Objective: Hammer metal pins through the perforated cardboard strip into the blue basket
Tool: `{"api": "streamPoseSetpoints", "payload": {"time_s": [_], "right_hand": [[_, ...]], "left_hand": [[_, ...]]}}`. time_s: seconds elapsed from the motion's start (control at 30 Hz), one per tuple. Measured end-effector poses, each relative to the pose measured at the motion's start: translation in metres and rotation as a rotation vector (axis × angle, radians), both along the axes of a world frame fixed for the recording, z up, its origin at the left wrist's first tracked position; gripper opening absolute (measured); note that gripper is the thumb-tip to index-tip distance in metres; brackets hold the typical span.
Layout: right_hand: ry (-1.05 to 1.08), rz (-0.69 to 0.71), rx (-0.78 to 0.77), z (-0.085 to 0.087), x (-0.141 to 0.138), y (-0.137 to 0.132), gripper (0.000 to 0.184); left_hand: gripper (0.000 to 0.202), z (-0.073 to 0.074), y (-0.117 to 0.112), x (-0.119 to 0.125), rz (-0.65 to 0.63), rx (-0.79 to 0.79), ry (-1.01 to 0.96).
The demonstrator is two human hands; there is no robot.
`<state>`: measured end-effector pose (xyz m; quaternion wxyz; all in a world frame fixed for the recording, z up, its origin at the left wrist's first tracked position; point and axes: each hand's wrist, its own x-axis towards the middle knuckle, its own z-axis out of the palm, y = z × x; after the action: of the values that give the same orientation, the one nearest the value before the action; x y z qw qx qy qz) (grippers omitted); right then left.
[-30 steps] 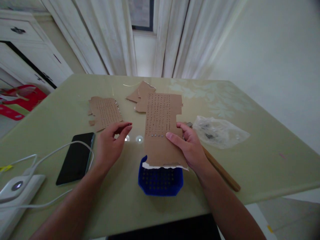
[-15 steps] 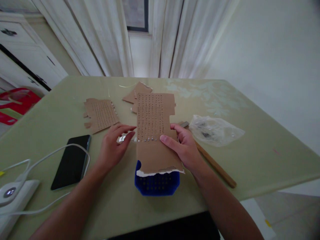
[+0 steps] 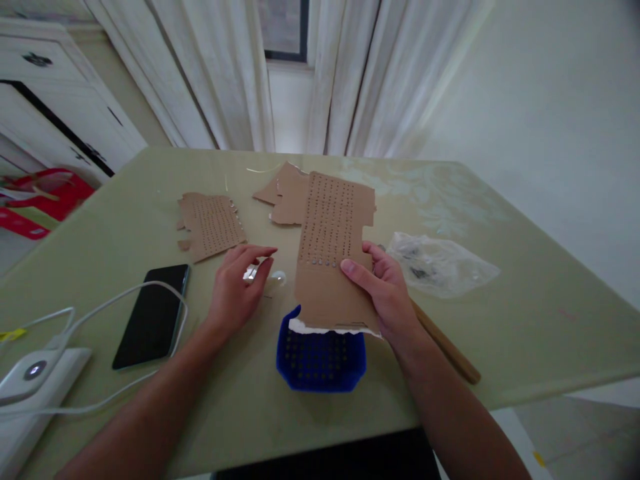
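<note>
My right hand point(image 3: 385, 297) grips the right edge of a long cardboard strip point(image 3: 333, 250) punched with rows of small holes, holding it tilted above the table. A row of small shiny pieces sits in its lower holes. The strip's torn lower end hangs over a blue perforated tray point(image 3: 320, 360). My left hand point(image 3: 237, 290) rests on the table left of the strip, its fingers curled and pinching at small shiny pieces point(image 3: 253, 273). What the fingertips hold is too small to name.
Two more punched cardboard pieces point(image 3: 210, 223) point(image 3: 287, 193) lie farther back. A black phone point(image 3: 153, 313), a white cable point(image 3: 100, 313) and a white device point(image 3: 35, 380) are at the left. A clear plastic bag point(image 3: 437, 263) and a wooden stick point(image 3: 443, 343) lie right.
The right hand has lifted and tilted the cardboard strip to the right. My left hand stays by the shiny pieces, fingers closing on them.
</note>
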<state>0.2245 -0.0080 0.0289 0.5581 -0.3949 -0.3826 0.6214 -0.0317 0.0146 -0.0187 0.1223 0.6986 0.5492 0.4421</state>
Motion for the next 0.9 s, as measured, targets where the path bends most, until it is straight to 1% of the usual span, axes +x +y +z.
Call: {"api": "streamPoseSetpoints", "payload": {"time_s": [0.03,0.07,0.1,0.17,0.23,0.27,0.33,0.43,0.5,0.6,0.7,0.8,0.9], "right_hand": [[0.0,-0.016,0.004,-0.001,0.0,0.001,0.039],[0.002,-0.029,0.009,-0.002,0.001,0.002,0.039],[0.006,-0.039,0.011,-0.002,0.001,0.003,0.039],[0.017,-0.049,0.012,-0.003,0.0,0.003,0.038],[0.021,-0.052,0.009,-0.003,0.0,0.003,0.038],[0.019,-0.055,0.009,-0.003,0.0,0.003,0.039],[0.012,-0.061,0.011,-0.003,-0.001,0.003,0.04],[0.016,-0.064,0.017,-0.004,0.0,0.003,0.041],[0.018,-0.064,0.02,-0.005,0.0,0.004,0.041],[0.019,-0.064,0.02,-0.006,0.0,0.004,0.04],[0.014,-0.064,0.021,-0.005,0.0,0.003,0.039],[0.008,-0.068,0.026,-0.004,0.0,0.003,0.04],[0.006,-0.064,0.024,-0.003,0.0,0.002,0.04]], "left_hand": [[0.021,0.003,0.002,-0.008,0.016,-0.048,0.011],[0.023,0.006,0.004,-0.016,-0.001,-0.114,0.031],[0.027,0.008,0.005,-0.024,-0.059,-0.192,0.069],[0.032,0.012,0.007,-0.038,-0.237,-0.34,0.174],[0.03,0.012,0.009,-0.047,-0.343,-0.438,0.267],[0.026,0.011,0.01,-0.049,-0.366,-0.467,0.303],[0.023,0.008,0.011,-0.049,-0.366,-0.484,0.347],[0.026,0.001,0.013,-0.042,-0.315,-0.429,0.357],[0.028,-0.003,0.013,-0.037,-0.218,-0.362,0.373],[0.032,-0.009,0.014,-0.034,-0.036,-0.263,0.411],[0.036,-0.015,0.017,-0.033,0.087,-0.22,0.421],[0.038,-0.02,0.02,-0.033,0.139,-0.227,0.41],[0.035,-0.021,0.021,-0.033,0.144,-0.247,0.369]]}}
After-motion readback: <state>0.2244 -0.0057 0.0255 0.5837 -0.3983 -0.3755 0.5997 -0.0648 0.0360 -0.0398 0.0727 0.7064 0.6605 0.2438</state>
